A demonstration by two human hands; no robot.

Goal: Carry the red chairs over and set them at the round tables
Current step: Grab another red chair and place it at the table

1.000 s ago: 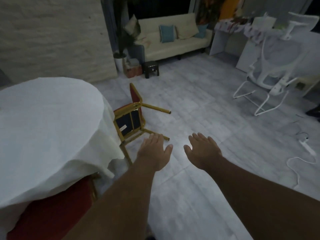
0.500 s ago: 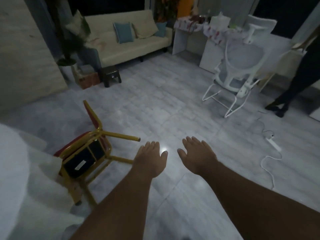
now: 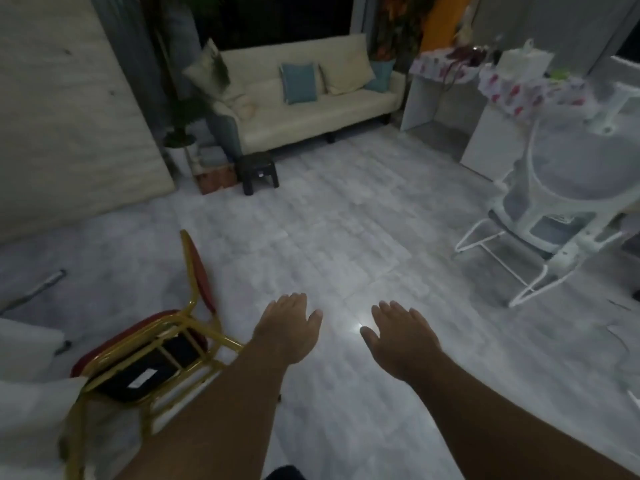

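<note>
Dim room with pale grey tiled floor (image 3: 311, 237), seen from head height. At far left, white cloth of a table (image 3: 24, 403) draped low; whether round cannot be told from this corner. Just beside it, red chair (image 3: 145, 355) with gold frame, tipped onto its side, black underside of seat facing up, legs pointing right, backrest angled toward the far wall. Left hand (image 3: 287, 329) hovering flat and empty, fingers spread, palm down, forearm crossing over one chair leg without gripping it. Right hand (image 3: 398, 337) equally open, holding nothing, well apart from the chair.

Likely risks: catching a foot on the outstretched gold legs, since they lie close to the walking line; dragging the tablecloth if the frame snags it while being righted; scraping the tiles if pulled by one leg rather than lifted.

Farther back, potted plant (image 3: 180, 133), small dark stool (image 3: 258, 171) and cream sofa (image 3: 311, 109) against the far wall. At right, white rocker frame (image 3: 554, 209) narrowing the open floor, near a white desk (image 3: 446, 84) with a patterned cover.
</note>
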